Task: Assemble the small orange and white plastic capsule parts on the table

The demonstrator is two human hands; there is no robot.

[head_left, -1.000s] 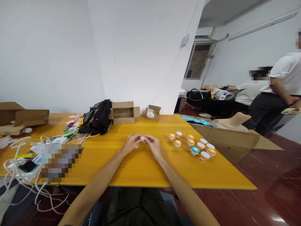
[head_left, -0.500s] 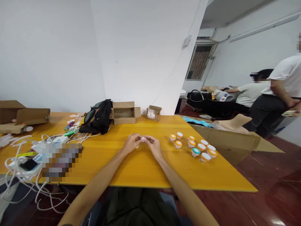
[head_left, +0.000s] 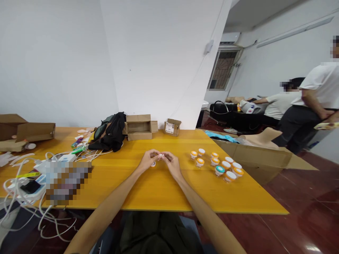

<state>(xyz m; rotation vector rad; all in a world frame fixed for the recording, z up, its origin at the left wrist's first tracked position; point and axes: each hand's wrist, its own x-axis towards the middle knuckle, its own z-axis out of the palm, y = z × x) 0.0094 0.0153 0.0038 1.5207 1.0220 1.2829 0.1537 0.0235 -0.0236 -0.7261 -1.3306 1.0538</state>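
Above the middle of the yellow table, my left hand (head_left: 147, 161) and my right hand (head_left: 172, 163) meet at the fingertips. Pinched between them is a small whitish-pink piece (head_left: 161, 156), too small and partly covered for its kind to show. Both hands are closed on it. Just under the left fingers, a small round white-topped thing (head_left: 153, 164) shows on the table, partly hidden by that hand. To the right of my right hand stand several small clear jars with orange-and-white lids (head_left: 200, 162), and one jar with a teal lid (head_left: 219, 170).
Open cardboard boxes (head_left: 139, 135) and a dark bag (head_left: 111, 135) sit along the wall. White cables and a power strip (head_left: 39, 188) crowd the left side. Beyond the table's right edge is a large carton (head_left: 254, 158); two people (head_left: 317, 88) are farther back.
The small piece has turned between my fingertips, and its dark specks no longer show. More of the round thing under my left hand is visible. The view has shifted slightly.
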